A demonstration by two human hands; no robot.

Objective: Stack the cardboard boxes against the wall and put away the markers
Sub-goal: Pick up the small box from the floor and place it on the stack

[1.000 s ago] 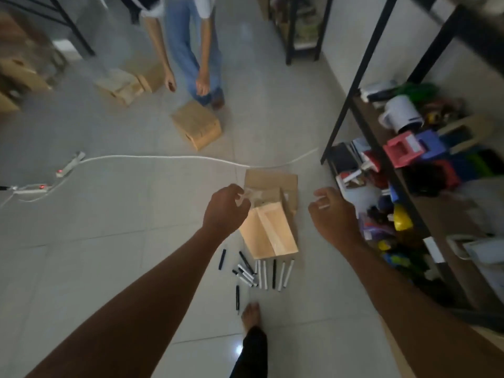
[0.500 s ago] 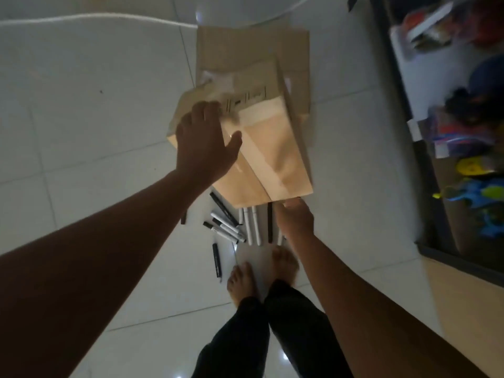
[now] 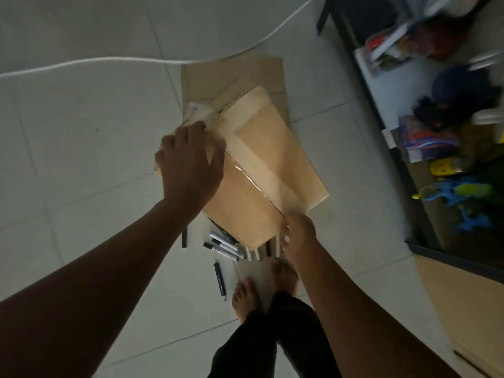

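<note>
Both hands have closed on the cardboard box (image 3: 261, 170): left hand (image 3: 191, 165) gripping its far-left edge, right hand (image 3: 298, 236) its near corner, ready to lift off the markers (image 3: 223, 246).

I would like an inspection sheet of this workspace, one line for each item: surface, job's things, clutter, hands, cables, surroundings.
Surface: pale tiled floor; the person's bare feet stand on it.
Job's things: taped cardboard box tilted above a flat cardboard sheet; markers, black and white, scattered on the floor under its near edge.
Clutter: nothing seen beyond the markers.
Hands: left hand grips the box's left top edge; right hand holds its near lower corner.
Cables: white cable runs across the floor behind the sheet.
Surroundings: dark shelf unit on the right, crowded with colourful items, blurred.
</note>
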